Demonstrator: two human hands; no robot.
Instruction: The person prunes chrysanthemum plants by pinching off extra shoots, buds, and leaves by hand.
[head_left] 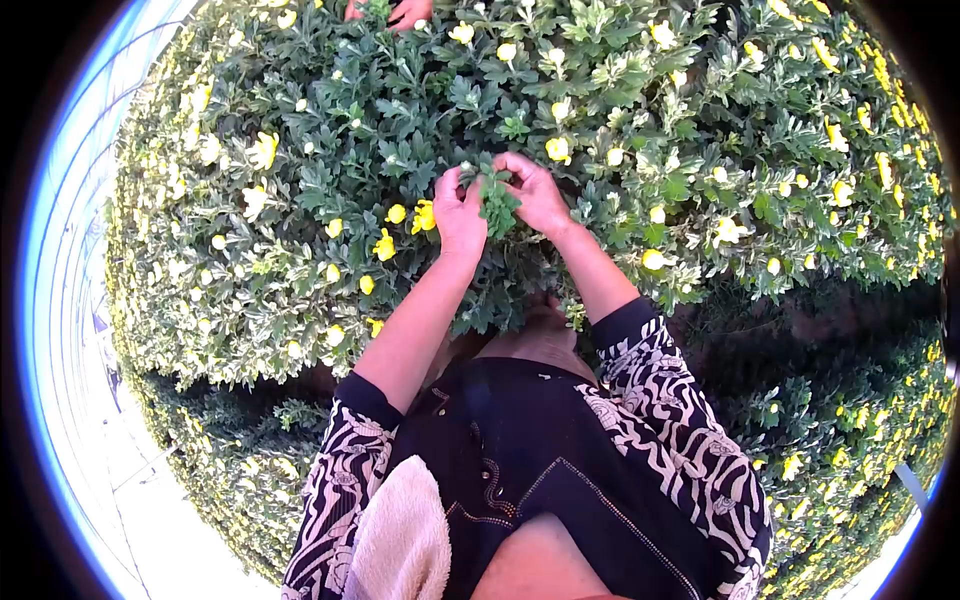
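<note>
Chrysanthemum shoot [497, 207] lies between the hands, just above frame centre, long axis running roughly up and down the frame. Left hand [463, 218] and right hand [541, 203] pinch it from either side, about equally near. Yellow-flowered bed [610, 85] fills the upper frame; another person's hand [409, 12] shows at top, curved hoops [78, 215] at far left.

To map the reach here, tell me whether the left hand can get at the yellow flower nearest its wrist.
Probably yes: the yellow flower sits close beside the left hand with nothing visible between them, though that hand is busy at a leafy sprig.
</note>
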